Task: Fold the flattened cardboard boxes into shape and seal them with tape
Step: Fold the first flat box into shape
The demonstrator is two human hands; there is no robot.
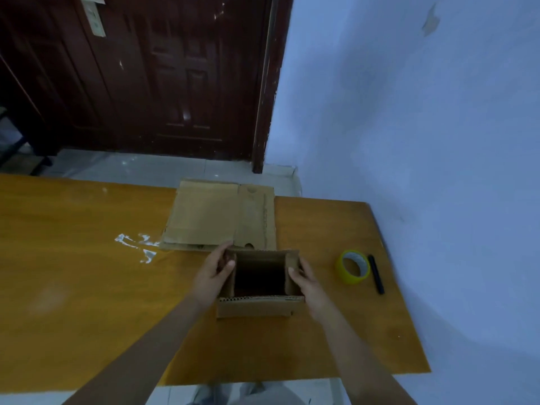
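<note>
A small cardboard box [257, 309] stands opened into shape on the wooden table [73, 273], its top open and its inside dark. My left hand [214, 271] grips the box's left wall, thumb over the rim. My right hand [306, 280] grips the right wall in the same way. Behind the box lies a stack of flattened cardboard boxes [219, 214]. A roll of yellow tape [352, 267] stands to the right of the box, apart from both hands.
A black marker-like stick [376, 274] lies just right of the tape. Crumpled clear tape scraps [137, 244] lie left of the flat stack. The table's right edge runs near a blue wall [438, 127]. A dark door [175, 68] stands beyond the far edge.
</note>
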